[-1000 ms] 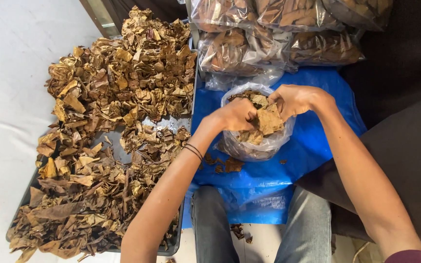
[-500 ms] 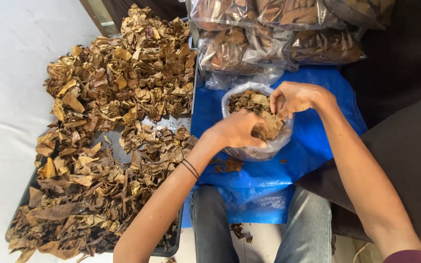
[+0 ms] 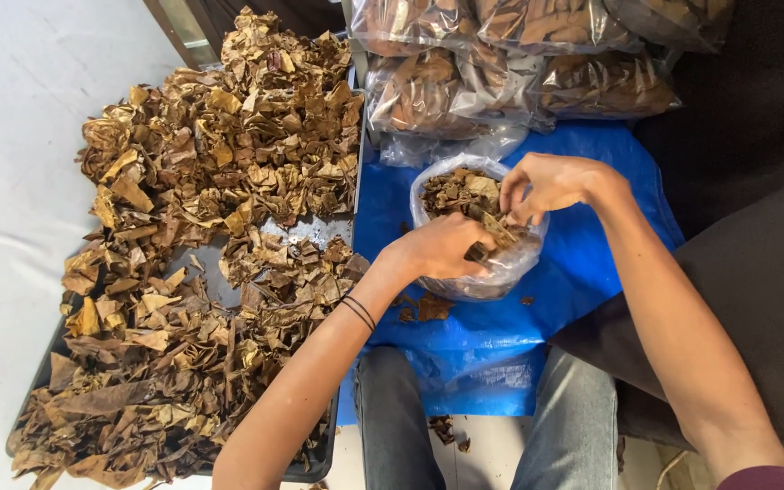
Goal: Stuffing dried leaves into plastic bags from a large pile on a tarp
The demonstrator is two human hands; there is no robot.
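Note:
A clear plastic bag (image 3: 487, 277) stuffed with dry brown leaves (image 3: 460, 191) rests on a blue tarp (image 3: 583, 272) in front of me. My left hand (image 3: 442, 247) grips the near rim of the bag, fingers curled over the plastic. My right hand (image 3: 546, 184) reaches into the bag's mouth from the far right, fingertips pinching leaves inside. Two thin black bands circle my left wrist (image 3: 358, 311).
A large heap of dried leaves (image 3: 201, 245) covers a dark tray (image 3: 318, 458) on the left. Several sealed bags of leaves (image 3: 510, 63) are stacked at the back. A few leaf crumbs (image 3: 424, 308) lie on the tarp. My knees in grey trousers (image 3: 573, 426) are below.
My left hand slid down from the bag's mouth to its near rim. My right hand stays at the opening, now pressing leaves further inside.

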